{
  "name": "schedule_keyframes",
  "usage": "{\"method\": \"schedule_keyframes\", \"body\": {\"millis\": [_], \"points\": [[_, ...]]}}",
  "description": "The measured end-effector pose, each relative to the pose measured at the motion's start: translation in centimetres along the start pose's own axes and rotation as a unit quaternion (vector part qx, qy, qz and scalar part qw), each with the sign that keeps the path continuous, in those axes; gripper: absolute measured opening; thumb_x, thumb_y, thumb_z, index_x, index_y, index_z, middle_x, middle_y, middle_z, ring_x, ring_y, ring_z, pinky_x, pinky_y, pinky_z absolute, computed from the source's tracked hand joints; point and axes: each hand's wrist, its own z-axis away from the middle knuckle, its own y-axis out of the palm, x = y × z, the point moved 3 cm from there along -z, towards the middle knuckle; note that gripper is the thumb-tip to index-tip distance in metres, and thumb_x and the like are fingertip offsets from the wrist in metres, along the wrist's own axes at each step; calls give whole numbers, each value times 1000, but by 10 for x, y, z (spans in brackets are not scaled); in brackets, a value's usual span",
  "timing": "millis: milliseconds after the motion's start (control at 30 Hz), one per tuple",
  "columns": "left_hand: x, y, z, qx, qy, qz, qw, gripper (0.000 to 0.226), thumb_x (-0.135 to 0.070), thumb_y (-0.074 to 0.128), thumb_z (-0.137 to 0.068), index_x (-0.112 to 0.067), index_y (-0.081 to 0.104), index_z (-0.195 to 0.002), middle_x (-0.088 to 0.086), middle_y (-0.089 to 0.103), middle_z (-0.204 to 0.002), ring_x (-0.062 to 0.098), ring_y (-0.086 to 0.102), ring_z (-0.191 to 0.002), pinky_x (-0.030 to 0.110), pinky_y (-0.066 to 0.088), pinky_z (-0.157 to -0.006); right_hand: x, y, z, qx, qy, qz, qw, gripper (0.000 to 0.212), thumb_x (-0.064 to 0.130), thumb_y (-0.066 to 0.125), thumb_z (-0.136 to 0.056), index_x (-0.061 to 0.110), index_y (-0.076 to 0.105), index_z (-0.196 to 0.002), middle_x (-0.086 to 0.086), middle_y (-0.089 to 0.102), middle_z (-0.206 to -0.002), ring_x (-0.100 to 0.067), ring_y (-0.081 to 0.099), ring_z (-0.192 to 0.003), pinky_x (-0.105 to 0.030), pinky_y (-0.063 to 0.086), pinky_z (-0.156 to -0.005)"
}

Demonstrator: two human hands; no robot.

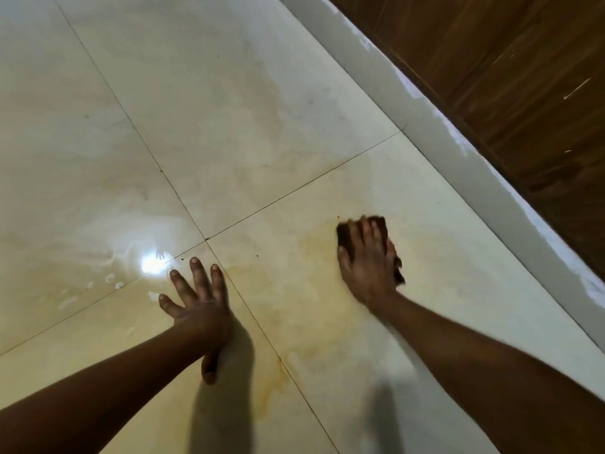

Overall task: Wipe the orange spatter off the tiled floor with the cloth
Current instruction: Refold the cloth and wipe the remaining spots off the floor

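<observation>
Head view: we've got the right hand [366, 260] flat on the dark cloth [379, 224], fingers spread and fairly straight, pressing it to the tiled floor [212, 93] near the skirting [458, 139]. Meanwhile the left hand [199, 299] braces on the tile, fingers splayed, holding nothing. We'd call it partway: a pale orange film [307, 290], a streak [275, 385] by the grout line and a fleck [338, 218] just beyond the cloth remain. The cloth is mostly hidden under the hand, and blurred.

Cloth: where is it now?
Head view, right of centre: the cloth lies on the tiled floor under the right hand, right of the grout crossing and apart from the grey skirting.
</observation>
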Motion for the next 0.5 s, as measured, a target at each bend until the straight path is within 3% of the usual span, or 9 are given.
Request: {"method": "schedule_keyframes", "body": {"millis": [67,167,267,333,433,500], "points": [[-1,2,-7,5,-5,-5,1000,144,-20,86,-68,-7,-42,-132,27,-47,-140,57,-30,-132,68,1,-109,38,4,-46,-1,16,0,1000,65,50,29,-93,21,27,-152,-8,23,-160,-26,17,-147,-55,21,-112],[0,7,-14,13,-13,-3,1000,156,-19,93,-55,-8,-47,-124,27,-52,-135,57,-33,-130,70,-2,-107,87,30,1,26,-146,-2,989,66,46,36,-91,20,28,-152,-6,22,-161,-24,14,-148,-55,21,-113],[0,7,-11,20,13,6,1000,163,-23,96,-45,-7,-49,-119,27,-57,-127,58,-34,-128,71,-2,-106,43,28,84,82,-293,12,952,69,47,40,-91,24,22,-153,-4,19,-162,-21,9,-149,-53,19,-116],[2,3,-6,8,30,16,999,166,-25,96,-45,-5,-48,-124,28,-57,-127,60,-33,-128,71,-2,-105,15,17,64,59,-266,18,962,67,48,39,-89,24,28,-150,-6,26,-159,-22,15,-148,-56,27,-112],[3,-1,-6,-18,50,16,998,169,-29,97,-43,-5,-49,-125,28,-57,-126,61,-32,-128,71,-1,-106,44,7,2,26,-90,9,996,69,51,27,-89,22,27,-152,-6,22,-161,-25,15,-148,-56,23,-112],[7,-3,-10,-37,88,4,995,173,-36,97,-39,-7,-49,-127,28,-54,-133,60,-31,-130,69,-1,-108,87,17,17,13,-121,4,993,69,49,32,-89,20,27,-152,-8,21,-161,-26,15,-148,-56,22,-112]]}}
